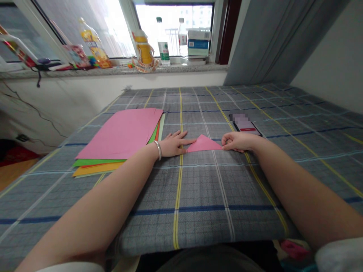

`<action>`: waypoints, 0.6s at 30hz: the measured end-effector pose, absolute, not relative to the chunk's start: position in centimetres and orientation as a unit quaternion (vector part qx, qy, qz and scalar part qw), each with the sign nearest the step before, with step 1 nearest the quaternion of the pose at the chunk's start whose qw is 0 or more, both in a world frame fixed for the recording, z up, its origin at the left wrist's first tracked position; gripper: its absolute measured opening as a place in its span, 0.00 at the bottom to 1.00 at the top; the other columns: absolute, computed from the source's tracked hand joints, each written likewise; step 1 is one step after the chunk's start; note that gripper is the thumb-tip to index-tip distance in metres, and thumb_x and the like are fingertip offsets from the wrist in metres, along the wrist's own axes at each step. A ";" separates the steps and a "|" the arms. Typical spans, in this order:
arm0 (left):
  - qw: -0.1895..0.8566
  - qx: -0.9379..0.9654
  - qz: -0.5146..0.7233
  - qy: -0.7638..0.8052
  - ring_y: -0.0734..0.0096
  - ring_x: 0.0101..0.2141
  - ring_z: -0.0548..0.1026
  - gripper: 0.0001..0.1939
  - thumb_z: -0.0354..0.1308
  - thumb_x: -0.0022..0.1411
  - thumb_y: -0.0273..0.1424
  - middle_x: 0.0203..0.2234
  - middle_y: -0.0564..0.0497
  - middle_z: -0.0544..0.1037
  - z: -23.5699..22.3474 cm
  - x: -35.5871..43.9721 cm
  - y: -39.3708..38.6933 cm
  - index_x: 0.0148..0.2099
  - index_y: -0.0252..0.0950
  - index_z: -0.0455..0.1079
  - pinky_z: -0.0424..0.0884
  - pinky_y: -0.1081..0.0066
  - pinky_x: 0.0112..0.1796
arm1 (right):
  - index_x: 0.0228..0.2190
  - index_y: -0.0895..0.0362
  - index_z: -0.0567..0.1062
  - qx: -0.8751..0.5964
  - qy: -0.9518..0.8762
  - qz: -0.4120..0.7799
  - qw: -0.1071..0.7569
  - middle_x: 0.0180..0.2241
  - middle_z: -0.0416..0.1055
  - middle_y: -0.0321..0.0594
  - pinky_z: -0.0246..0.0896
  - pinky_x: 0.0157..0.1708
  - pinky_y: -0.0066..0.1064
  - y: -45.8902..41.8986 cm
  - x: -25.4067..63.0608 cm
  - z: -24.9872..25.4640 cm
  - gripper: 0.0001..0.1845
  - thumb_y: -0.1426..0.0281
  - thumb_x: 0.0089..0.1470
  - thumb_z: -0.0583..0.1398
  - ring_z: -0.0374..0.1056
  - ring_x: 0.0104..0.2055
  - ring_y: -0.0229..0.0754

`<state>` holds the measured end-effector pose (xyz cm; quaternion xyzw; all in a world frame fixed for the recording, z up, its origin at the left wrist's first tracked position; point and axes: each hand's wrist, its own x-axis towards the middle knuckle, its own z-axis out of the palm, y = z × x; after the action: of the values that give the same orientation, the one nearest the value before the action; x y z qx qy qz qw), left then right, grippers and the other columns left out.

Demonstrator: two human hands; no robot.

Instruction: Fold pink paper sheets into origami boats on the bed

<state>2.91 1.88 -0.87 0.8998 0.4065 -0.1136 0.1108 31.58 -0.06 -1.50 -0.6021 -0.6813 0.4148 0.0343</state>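
A pink paper triangle [203, 144] lies flat on the grey plaid cover [181, 211], between my two hands. My left hand [173, 144] rests palm down with its fingers spread, and its fingertips touch the triangle's left tip. A silver bangle [158, 150] circles that wrist. My right hand [236, 141] has curled fingers that pinch the triangle's right corner. Just left of my left hand lies a stack of coloured paper sheets [120, 134], with pink on top and green, orange and yellow edges showing beneath.
A phone [246, 126] lies on the cover beyond my right hand, partly blurred out. Behind the cover's far edge, a windowsill [113, 70] holds plastic bottles [183, 42], boxes [199, 39] and small items. A grey curtain [269, 41] hangs at the back right.
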 end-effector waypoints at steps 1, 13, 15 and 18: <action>0.107 0.902 -0.105 0.406 0.42 0.66 0.40 0.29 0.48 0.66 0.38 0.68 0.47 0.39 -0.9 2.9 1.9 0.67 0.54 0.47 0.46 0.39 0.58 | 0.28 0.55 0.68 -0.596 -0.684 0.419 0.047 0.16 0.57 0.26 0.39 0.14 0.27 -0.3 31.7 -1.4 0.05 0.71 0.47 0.60 0.48 0.13 0.29; 0.004 0.913 0.044 0.406 0.51 0.62 0.57 0.26 0.51 0.63 0.46 0.63 0.40 0.58 -2.9 4.3 0.4 0.59 0.40 0.63 0.55 0.46 0.57 | 0.36 0.53 0.76 -0.425 -0.868 0.106 0.234 0.47 0.70 0.42 0.59 0.48 0.37 -1.5 29.6 -2.7 0.12 0.64 0.47 0.64 0.64 0.49 0.46; -0.027 0.920 0.064 0.386 0.52 0.60 0.61 0.26 0.51 0.64 0.47 0.61 0.39 0.61 -3.1 4.6 0.2 0.57 0.36 0.66 0.58 0.52 0.57 | 0.38 0.52 0.76 -0.395 -0.895 0.067 0.199 0.48 0.70 0.42 0.58 0.49 0.38 -1.7 28.8 -2.6 0.10 0.66 0.51 0.62 0.64 0.51 0.46; -0.076 0.932 0.085 0.343 0.55 0.56 0.66 0.22 0.49 0.66 0.43 0.58 0.40 0.67 -3.0 4.9 0.1 0.53 0.33 0.69 0.60 0.55 0.56 | 0.38 0.54 0.76 -0.409 -0.897 0.002 0.166 0.41 0.74 0.42 0.58 0.45 0.36 -2.1 27.8 -2.5 0.09 0.68 0.57 0.56 0.66 0.47 0.46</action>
<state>4.93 0.06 -2.97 0.9322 0.3435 0.0851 -0.0765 27.83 -2.08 -2.49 -0.4092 -0.8972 0.0019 0.1662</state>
